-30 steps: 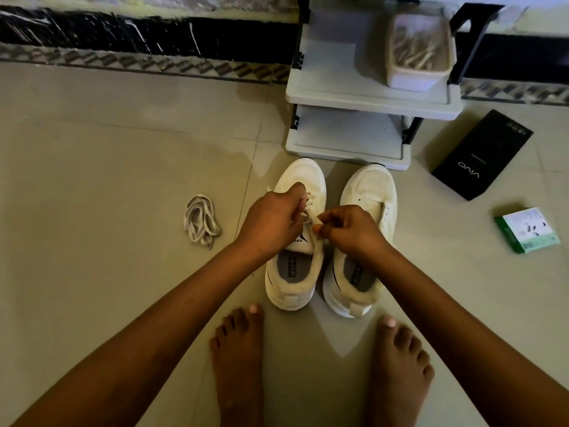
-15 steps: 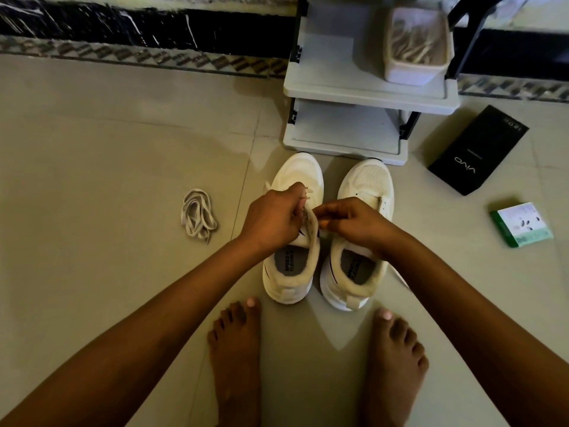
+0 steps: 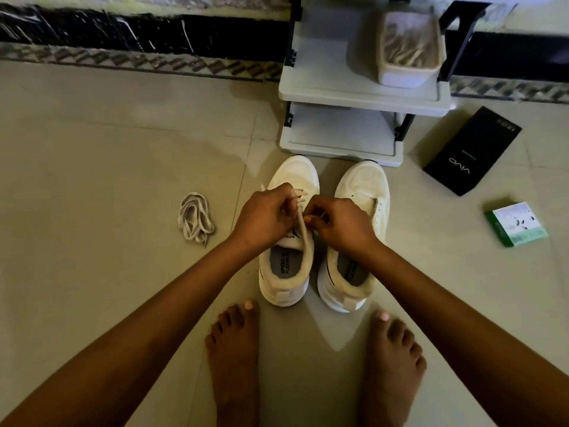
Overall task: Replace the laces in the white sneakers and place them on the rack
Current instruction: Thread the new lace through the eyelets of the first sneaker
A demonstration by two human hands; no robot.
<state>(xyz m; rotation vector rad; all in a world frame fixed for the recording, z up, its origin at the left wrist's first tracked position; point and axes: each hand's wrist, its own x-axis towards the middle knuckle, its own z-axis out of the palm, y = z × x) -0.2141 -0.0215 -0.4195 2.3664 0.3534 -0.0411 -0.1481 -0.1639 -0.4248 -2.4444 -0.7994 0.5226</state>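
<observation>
Both hands have drawn closer; left hand [image 3: 264,215] and right hand [image 3: 340,224] fingers pinch the lace [image 3: 301,223] over the left sneaker [image 3: 289,266], lace running toward the heel.

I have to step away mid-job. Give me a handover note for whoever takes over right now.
Left hand and right hand: both pinch the lace over the left sneaker.
Right sneaker: beside it on the floor, no lace visible.
Bundled lace: on the floor, left.
Rack: holds only a container.
Left: finish lacing both, then rack them.
</observation>
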